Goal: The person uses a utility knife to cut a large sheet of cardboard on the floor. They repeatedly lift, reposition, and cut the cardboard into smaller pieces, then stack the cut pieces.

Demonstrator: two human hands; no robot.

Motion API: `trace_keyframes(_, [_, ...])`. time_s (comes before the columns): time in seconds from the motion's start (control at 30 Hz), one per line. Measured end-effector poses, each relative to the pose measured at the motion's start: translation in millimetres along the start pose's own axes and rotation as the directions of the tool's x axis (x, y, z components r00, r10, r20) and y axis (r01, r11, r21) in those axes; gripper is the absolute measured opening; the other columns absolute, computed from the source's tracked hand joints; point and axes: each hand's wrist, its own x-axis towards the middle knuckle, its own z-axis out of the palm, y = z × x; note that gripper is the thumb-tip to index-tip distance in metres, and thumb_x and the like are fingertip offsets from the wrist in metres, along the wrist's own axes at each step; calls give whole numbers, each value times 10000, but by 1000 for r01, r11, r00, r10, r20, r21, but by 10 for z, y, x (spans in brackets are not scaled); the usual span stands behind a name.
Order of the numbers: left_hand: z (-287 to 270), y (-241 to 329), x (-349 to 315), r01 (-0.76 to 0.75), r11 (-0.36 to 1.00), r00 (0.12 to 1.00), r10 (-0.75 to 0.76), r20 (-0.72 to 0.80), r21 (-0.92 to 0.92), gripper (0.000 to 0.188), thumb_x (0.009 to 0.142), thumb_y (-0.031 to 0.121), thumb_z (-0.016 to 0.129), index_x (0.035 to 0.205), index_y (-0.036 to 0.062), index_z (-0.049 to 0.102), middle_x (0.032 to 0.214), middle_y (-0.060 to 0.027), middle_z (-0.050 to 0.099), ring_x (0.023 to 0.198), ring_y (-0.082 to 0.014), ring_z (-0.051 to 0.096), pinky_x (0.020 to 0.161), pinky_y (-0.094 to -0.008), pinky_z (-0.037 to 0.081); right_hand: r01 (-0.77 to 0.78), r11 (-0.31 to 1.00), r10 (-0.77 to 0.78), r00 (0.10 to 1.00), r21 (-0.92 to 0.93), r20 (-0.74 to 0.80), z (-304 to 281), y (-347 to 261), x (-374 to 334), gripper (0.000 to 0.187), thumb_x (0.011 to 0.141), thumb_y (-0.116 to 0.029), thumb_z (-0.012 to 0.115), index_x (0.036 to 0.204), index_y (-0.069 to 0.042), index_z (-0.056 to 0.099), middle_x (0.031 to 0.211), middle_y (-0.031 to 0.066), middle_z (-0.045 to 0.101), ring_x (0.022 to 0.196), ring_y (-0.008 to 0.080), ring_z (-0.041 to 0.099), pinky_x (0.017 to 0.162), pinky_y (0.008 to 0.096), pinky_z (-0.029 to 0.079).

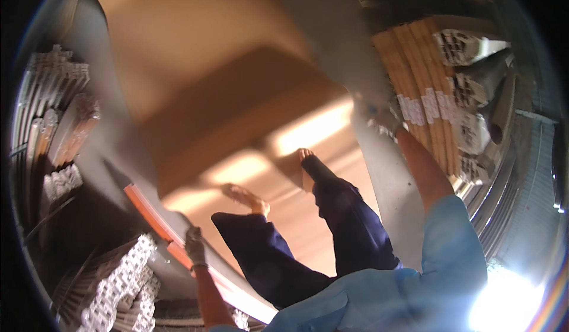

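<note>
Along the left side, a long orange-and-white strip (147, 212) runs diagonally back toward my body. My left hand (195, 249), in a greyish glove, is closed about this strip near its middle. On the right, my arm reaches forward to my right hand (384, 117), which is smeared by motion beside the bundled brown lengths; its fingers and anything in them cannot be made out. A large flat brown sheet or board (207, 35) stretches out ahead, blurred. My bare feet rest on the brown surface, in dark trousers.
Wrapped brown lengths (415, 83) lie stacked at the right, beside pale profiles (471, 92) in clear film. More bundled profiles (118, 284) are at the lower left, with others (53, 89) farther up that side. A bright light (507, 302) glares at lower right.
</note>
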Motion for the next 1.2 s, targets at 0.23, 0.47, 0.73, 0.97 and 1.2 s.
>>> trace_keyframes(0.23, [1007, 828, 1975, -473, 453, 655, 755, -42, 756, 705, 823, 525, 624, 1374, 116, 461, 1421, -182, 402, 1328, -416, 336, 1106, -583, 234, -298, 954, 299, 952, -17, 71, 934, -181, 2527, 358, 827, -395, 699, 737, -92, 532, 566, 17, 520, 423, 115, 467, 373, 300, 337])
trace_keyframes(0.47, [2289, 1113, 2050, -811, 85, 417, 778, 470, 579, 492, 842, 384, 621, 1298, 217, 542, 1417, -124, 404, 1345, -422, 302, 1072, -674, 212, 270, 955, -244, 951, 122, -190, 1029, -171, 3062, 315, 883, -334, 633, 938, -27, 586, 693, 85, 618, 566, 145, 547, 544, 300, 446])
trace_keyframes(0.73, [2391, 1371, 2785, -623, 157, 622, 693, 364, 766, 591, 866, 383, 584, 1400, 188, 422, 1492, -149, 310, 1361, -419, 284, 1098, -582, 223, 69, 959, -22, 985, 276, -171, 472, 467, 2757, 308, 842, -306, 678, 994, -38, 686, 703, 59, 628, 533, 133, 530, 476, 278, 431])
trace_keyframes(0.97, [2164, 953, 2953, -504, 7, 702, 587, 404, 864, 560, 915, 356, 525, 1420, 158, 383, 1467, -151, 349, 1355, -381, 311, 1081, -541, 266, -283, 958, 284, 957, -37, 52, 873, 1436, 2531, 405, 805, -450, 693, 918, -61, 685, 706, 53, 635, 490, 129, 500, 457, 290, 419])
trace_keyframes(1.2, [1000, -605, 3269, 439, -340, 897, 222, -383, 832, 548, 935, 258, 499, 1434, 100, 338, 1234, -172, 552, 1126, -268, 548, 874, -424, 483, -236, 969, 219, 960, 78, 176, 1014, 1561, 2438, 384, 835, -462, 664, 882, -81, 674, 679, 52, 617, 492, 120, 493, 449, 288, 395])
